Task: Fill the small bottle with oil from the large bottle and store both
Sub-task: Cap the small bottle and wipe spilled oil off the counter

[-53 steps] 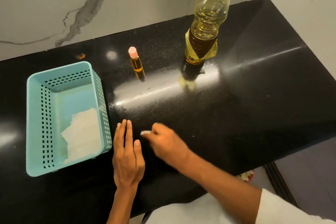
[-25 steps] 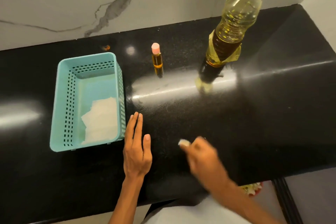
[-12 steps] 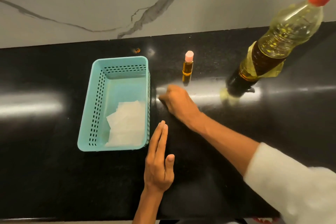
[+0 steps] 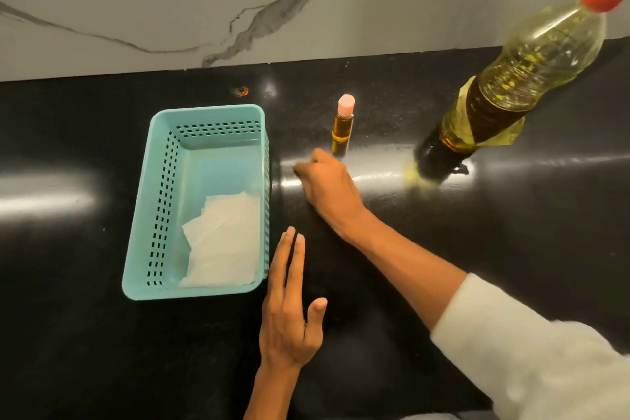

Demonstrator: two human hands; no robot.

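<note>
The left hand [image 4: 289,317] lies flat on the counter [image 4: 511,232], fingers straight, just beside the basket [image 4: 136,215]. The right hand [image 4: 329,186] rests knuckles-up between the basket and the small bottle [image 4: 343,124], fingers curled under; whether they pinch anything cannot be told. The small bottle stands capped, near the capped large bottle [image 4: 504,92]. Tissue [image 4: 225,242] lies in the basket.
</note>
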